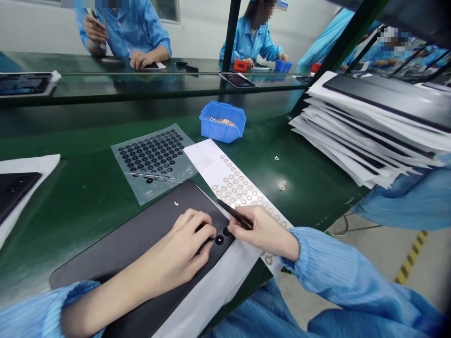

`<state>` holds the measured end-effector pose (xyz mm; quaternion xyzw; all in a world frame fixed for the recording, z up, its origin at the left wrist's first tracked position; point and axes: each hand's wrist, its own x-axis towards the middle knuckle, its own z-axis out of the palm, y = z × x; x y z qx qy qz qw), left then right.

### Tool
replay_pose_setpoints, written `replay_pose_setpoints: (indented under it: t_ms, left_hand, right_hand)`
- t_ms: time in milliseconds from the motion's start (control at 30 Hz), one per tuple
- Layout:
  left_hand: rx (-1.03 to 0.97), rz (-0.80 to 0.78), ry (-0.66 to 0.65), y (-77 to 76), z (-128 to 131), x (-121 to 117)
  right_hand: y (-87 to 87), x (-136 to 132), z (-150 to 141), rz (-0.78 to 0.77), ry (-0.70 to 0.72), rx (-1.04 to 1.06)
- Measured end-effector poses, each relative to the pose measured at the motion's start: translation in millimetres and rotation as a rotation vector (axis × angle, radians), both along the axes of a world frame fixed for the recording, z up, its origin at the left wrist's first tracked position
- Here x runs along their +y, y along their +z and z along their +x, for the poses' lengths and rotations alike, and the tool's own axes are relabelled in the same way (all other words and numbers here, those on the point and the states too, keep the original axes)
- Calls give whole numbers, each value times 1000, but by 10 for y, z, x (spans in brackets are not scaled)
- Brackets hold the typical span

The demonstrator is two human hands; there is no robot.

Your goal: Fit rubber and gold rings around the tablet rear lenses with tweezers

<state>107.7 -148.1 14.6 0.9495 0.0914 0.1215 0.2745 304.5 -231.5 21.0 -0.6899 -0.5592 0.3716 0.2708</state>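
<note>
A dark tablet back cover (134,239) lies face down on a white sheet on the green belt. My left hand (188,244) rests on it with fingers curled, fingertips pressing beside the round camera lens holes (219,240). My right hand (262,230) is closed on black tweezers (234,215), whose tips point up-left over a white strip of small ring stickers (236,185). A clear sheet of black ring parts (153,155) lies beyond the cover.
A blue bin (221,121) of small parts stands behind the strip. A stack of wrapped covers (373,126) fills the right side. Another cover on white foam (17,188) sits at far left. Other people in blue coats work across the bench.
</note>
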Motion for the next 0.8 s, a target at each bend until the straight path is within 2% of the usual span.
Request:
replay_pose_setpoints:
  t_ms: [100, 200, 333, 433, 600, 800]
  left_hand:
    - [5, 4, 0, -3, 1, 4]
    - [22, 22, -5, -9, -14, 3]
    - [95, 123, -27, -23, -26, -10]
    - [140, 195, -32, -35, -15, -24]
    - [117, 251, -53, -56, -2, -29]
    - [113, 274, -50, -43, -10, -25]
  right_hand:
    - [15, 25, 2, 22, 17, -100]
    - [7, 16, 17, 72, 20, -85]
    - [-7, -49, 33, 218, -184, 178]
    - [-30, -113, 22, 333, -314, 272]
    - [-105, -168, -25, 417, -228, 207]
    - [-134, -169, -102, 389, -264, 339]
